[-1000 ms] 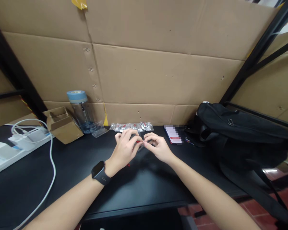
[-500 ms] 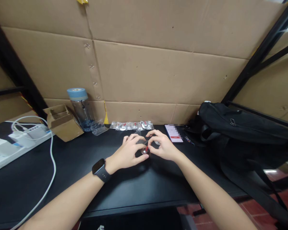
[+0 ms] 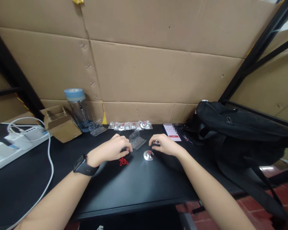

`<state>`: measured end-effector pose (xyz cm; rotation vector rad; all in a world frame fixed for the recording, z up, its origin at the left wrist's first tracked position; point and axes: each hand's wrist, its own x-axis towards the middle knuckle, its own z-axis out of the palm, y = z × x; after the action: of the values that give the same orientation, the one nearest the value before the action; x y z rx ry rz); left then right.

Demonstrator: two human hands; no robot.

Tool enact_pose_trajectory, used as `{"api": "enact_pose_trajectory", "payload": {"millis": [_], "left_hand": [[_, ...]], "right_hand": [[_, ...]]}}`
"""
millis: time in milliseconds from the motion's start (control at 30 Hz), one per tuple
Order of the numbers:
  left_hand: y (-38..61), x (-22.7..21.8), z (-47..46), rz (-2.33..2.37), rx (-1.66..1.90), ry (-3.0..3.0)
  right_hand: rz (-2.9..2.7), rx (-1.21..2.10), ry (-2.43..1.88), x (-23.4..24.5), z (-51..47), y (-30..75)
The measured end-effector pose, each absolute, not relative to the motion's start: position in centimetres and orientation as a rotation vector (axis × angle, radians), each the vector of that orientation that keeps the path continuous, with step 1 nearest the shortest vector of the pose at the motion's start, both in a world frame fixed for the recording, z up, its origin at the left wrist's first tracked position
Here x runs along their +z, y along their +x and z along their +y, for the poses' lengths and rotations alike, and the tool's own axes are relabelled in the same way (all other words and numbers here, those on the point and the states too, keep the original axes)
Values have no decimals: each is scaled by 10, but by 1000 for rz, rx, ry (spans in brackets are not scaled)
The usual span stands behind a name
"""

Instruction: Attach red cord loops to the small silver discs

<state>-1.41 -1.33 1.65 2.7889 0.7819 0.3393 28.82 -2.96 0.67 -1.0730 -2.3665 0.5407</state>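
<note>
My left hand (image 3: 111,150) rests on the black table (image 3: 139,182) with its fingers curled, just above a small red cord (image 3: 123,161); I cannot make out anything in it. My right hand (image 3: 163,144) lies to the right, its fingertips pinched on a small silvery piece (image 3: 156,142). Between the two hands, a round silver metal disc (image 3: 148,155) lies on the table. A small clear plastic bag (image 3: 136,141) sits just behind the gap between the hands. A dark watch (image 3: 83,165) is on my left wrist.
A row of bagged silver discs (image 3: 131,125) lies along the cardboard wall. A phone (image 3: 172,131) and a black backpack (image 3: 237,134) are at the right. A blue-lidded bottle (image 3: 78,108), a small cardboard box (image 3: 60,124), a power strip (image 3: 4,148) and white cable (image 3: 49,159) are at the left.
The hands have moved apart from working together over one item. The silver disc and the red cord now lie on the table, and the clear bag sits behind them.
</note>
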Motion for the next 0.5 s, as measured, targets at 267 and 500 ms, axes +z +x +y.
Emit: {"api": "enact_pose_trajectory", "payload": {"millis": [267, 500], "left_hand": [[-15, 16, -14, 700, 114, 2625], [-7, 14, -20, 688, 99, 2677]], "right_hand": [[-1871, 541, -1282, -6, -3, 309], [-2168, 388, -1348, -11, 1, 326]]}}
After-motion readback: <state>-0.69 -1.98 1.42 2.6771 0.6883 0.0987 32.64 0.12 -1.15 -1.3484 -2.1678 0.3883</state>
